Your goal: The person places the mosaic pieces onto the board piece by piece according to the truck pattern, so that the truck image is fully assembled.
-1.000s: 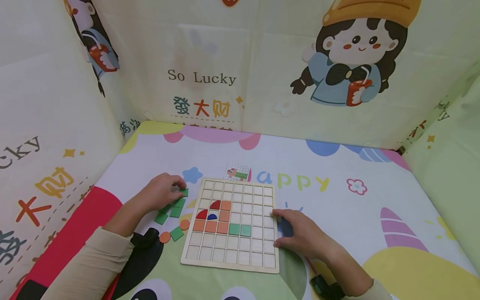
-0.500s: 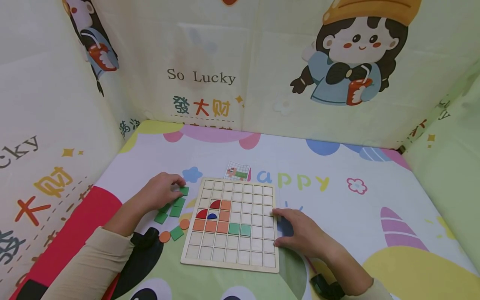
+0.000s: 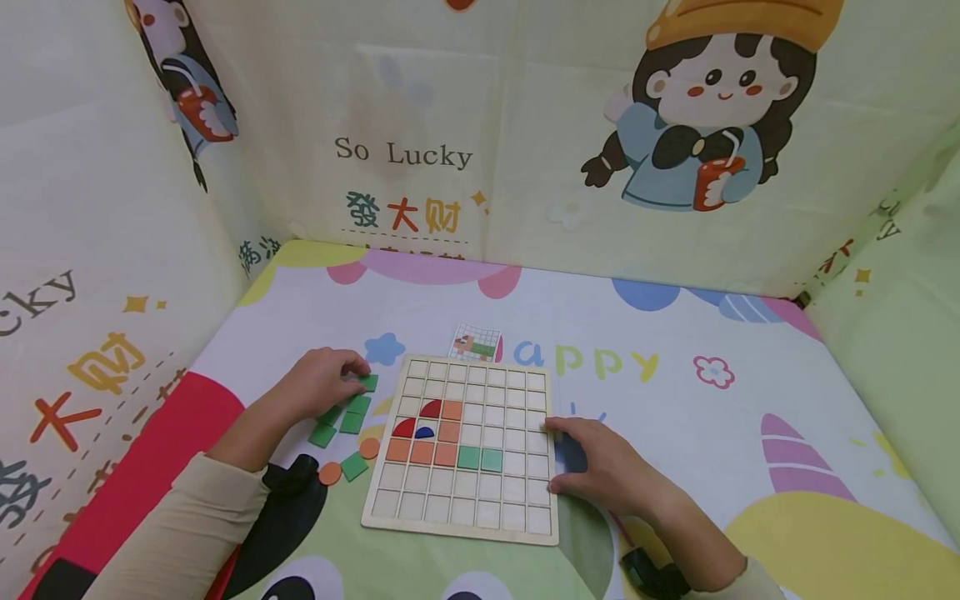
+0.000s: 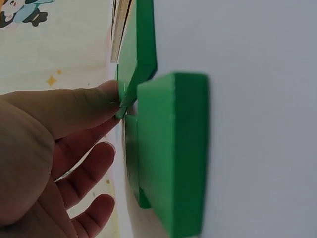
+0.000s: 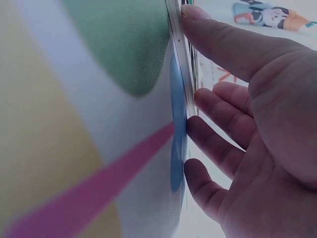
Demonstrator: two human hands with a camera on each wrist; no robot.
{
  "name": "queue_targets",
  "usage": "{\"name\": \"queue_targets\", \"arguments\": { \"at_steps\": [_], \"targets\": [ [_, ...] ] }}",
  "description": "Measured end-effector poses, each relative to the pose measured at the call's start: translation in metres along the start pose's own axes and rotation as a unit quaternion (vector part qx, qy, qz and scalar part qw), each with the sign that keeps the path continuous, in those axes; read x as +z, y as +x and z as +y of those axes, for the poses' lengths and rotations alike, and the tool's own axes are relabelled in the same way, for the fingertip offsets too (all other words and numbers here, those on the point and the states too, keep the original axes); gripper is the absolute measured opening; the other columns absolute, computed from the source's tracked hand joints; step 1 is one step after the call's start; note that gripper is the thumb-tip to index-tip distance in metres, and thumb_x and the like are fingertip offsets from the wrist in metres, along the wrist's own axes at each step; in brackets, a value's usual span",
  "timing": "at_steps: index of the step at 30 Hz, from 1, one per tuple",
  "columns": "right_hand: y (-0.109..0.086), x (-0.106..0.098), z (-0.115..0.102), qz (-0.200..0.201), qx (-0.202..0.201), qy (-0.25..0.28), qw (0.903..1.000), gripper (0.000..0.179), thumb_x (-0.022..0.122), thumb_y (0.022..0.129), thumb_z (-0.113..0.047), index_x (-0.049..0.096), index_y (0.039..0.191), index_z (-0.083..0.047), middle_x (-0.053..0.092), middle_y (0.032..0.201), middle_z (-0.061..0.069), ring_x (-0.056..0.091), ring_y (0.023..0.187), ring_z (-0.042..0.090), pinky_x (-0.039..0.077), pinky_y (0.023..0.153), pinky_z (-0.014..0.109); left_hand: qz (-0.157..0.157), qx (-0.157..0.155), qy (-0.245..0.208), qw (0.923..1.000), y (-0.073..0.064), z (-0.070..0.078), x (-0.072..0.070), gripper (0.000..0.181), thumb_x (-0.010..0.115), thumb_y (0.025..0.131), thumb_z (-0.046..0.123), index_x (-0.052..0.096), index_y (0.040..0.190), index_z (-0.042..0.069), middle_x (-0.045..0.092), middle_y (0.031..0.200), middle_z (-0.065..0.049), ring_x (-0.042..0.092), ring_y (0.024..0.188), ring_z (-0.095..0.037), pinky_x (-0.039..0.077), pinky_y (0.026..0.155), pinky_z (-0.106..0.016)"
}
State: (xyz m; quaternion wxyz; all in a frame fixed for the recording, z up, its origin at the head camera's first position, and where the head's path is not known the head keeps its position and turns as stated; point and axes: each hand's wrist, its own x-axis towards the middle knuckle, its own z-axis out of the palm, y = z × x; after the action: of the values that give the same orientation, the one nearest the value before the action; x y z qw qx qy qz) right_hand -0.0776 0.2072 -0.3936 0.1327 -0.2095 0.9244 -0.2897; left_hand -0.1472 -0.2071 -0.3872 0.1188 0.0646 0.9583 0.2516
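Note:
My left hand (image 3: 321, 385) is over the loose green tiles left of the board, thumb and index finger pinching the farthest green square tile (image 3: 369, 382). In the left wrist view the thumb (image 4: 94, 101) presses against that tile behind nearer green tiles (image 4: 171, 153); its other fingers curl loosely below. A square wooden grid board (image 3: 465, 500) lies in the middle, holding orange squares (image 3: 422, 452), red and blue curved pieces and two green squares (image 3: 480, 459). My right hand (image 3: 611, 468) rests at the board's right edge, thumb and fingertips touching it, fingers loosely spread.
A small printed card (image 3: 476, 343) with a coloured grid pattern lies just beyond the board. Two orange discs (image 3: 330, 474) and another green square (image 3: 354, 467) lie near the board's left side. Patterned cloth walls (image 3: 525, 167) stand behind and at both sides.
The left hand shifts only very slightly at the far green tile. The board, its pieces and the right hand stay where they were.

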Motion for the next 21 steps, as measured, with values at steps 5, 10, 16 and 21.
{"name": "queue_targets", "arguments": {
  "at_steps": [5, 10, 16, 21],
  "targets": [
    [-0.0002, 0.0003, 0.0002, 0.001, -0.002, 0.001, 1.0, 0.073, 0.085, 0.08, -0.034, 0.055, 0.141, -0.01, 0.056, 0.139, 0.008, 0.049, 0.13, 0.033, 0.039, 0.104, 0.054, 0.001, -0.002, -0.012, 0.9999, 0.0004, -0.002, 0.0011, 0.029, 0.075, 0.089, 0.013, 0.07, 0.115, 0.003, 0.065, 0.111, -0.015, 0.055, 0.102, -0.033, 0.058, 0.079, -0.04],
    [0.0002, 0.0002, 0.0001, 0.0, -0.002, 0.002, 1.0, 0.073, 0.085, 0.079, -0.034, 0.055, 0.141, -0.01, 0.056, 0.139, 0.008, 0.048, 0.131, 0.033, 0.038, 0.105, 0.054, 0.0, -0.006, -0.016, 0.9999, -0.0007, -0.0016, 0.0016, 0.031, 0.074, 0.089, 0.013, 0.07, 0.118, 0.002, 0.065, 0.112, -0.016, 0.055, 0.102, -0.033, 0.058, 0.076, -0.037],
    [-0.0001, 0.0005, -0.0002, 0.0, -0.002, -0.001, 1.0, 0.073, 0.085, 0.079, -0.034, 0.055, 0.141, -0.01, 0.057, 0.138, 0.009, 0.049, 0.131, 0.034, 0.038, 0.105, 0.054, 0.001, -0.003, -0.014, 0.9999, -0.0026, -0.0007, 0.0015, 0.034, 0.074, 0.088, 0.012, 0.07, 0.121, 0.003, 0.066, 0.115, -0.016, 0.056, 0.104, -0.035, 0.059, 0.074, -0.036],
    [-0.0001, 0.0004, -0.0002, 0.002, -0.003, -0.005, 1.0, 0.073, 0.086, 0.079, -0.034, 0.055, 0.141, -0.01, 0.057, 0.138, 0.008, 0.049, 0.13, 0.034, 0.038, 0.105, 0.054, 0.002, 0.006, -0.002, 1.0, -0.0019, 0.0008, 0.0003, 0.035, 0.075, 0.089, 0.012, 0.069, 0.121, 0.002, 0.066, 0.114, -0.016, 0.056, 0.104, -0.034, 0.058, 0.078, -0.038]
  ]
}}
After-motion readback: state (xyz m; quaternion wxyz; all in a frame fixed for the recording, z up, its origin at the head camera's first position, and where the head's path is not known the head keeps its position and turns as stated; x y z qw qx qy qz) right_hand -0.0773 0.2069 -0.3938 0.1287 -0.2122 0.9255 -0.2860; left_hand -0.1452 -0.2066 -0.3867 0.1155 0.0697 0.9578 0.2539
